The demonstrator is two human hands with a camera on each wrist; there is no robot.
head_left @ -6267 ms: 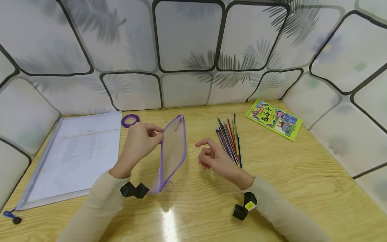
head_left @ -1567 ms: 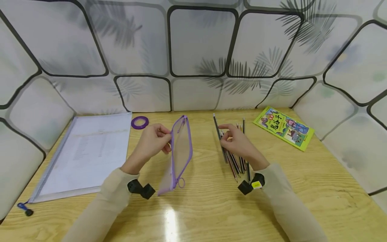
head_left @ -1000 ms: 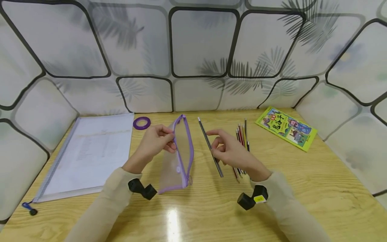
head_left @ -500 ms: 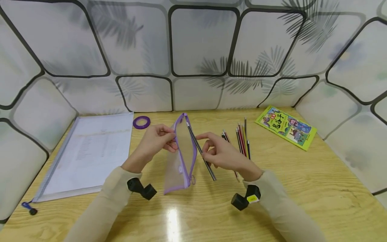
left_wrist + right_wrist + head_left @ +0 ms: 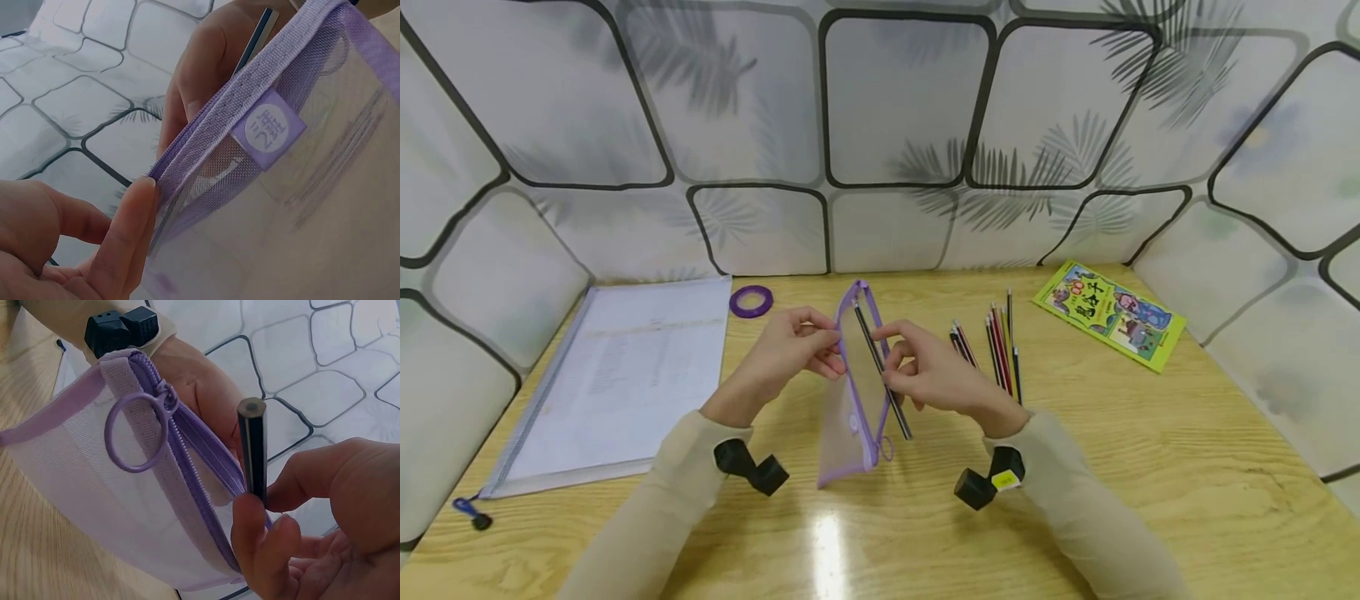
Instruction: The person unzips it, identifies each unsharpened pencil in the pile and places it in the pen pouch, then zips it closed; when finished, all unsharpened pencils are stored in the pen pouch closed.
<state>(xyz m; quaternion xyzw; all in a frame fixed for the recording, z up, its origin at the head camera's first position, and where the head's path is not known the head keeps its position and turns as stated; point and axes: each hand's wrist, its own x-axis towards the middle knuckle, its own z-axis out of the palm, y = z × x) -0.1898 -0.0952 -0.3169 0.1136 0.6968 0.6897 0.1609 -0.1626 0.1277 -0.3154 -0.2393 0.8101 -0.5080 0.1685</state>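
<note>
My left hand (image 5: pixel 786 350) pinches the rim of a purple-edged mesh pencil case (image 5: pixel 841 446), keeping it standing with its zipped mouth spread apart. A purple label (image 5: pixel 269 129) sits on its side in the left wrist view. My right hand (image 5: pixel 928 371) holds a dark striped pencil (image 5: pixel 901 417) between thumb and fingers. The pencil slants across the case's mouth, its far end inside the opening and its flat near end (image 5: pixel 252 407) sticking out. Dark slender lines (image 5: pixel 350 156) show through the mesh. A purple ring (image 5: pixel 137 432) hangs from the zip.
Several pencils (image 5: pixel 1000 346) lie in two small groups just right of my right hand. A yellow-green book (image 5: pixel 1108 315) lies at the back right. At the left are a document sleeve with papers (image 5: pixel 617 375) and a roll of purple tape (image 5: pixel 751 302).
My right hand, empty at first, has picked a dark pencil from the pile and carried it left into the case's mouth. The left hand keeps its pinch, and the case has shifted slightly right.
</note>
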